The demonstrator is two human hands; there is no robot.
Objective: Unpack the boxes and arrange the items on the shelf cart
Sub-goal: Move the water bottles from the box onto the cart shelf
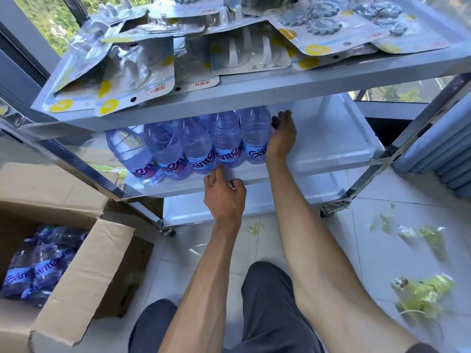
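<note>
Five water bottles [193,146] stand in a row on the left of the shelf cart's middle tray [331,138] — its right half bare. The right hand [281,133] lies open against the rightmost bottle; the left hand [224,192] rests loosely curled on the tray's near edge, holding nothing. Blister packs [163,54] crowd the top shelf. More bottles wait in the cardboard box [84,271] near left — roughly midway, I judge.

A single head-worn wide-angle camera looks forward and steeply down from close above the person's knees, facing the shelf cart [254,93] ahead, with an open cardboard box [84,266] near left.
</note>
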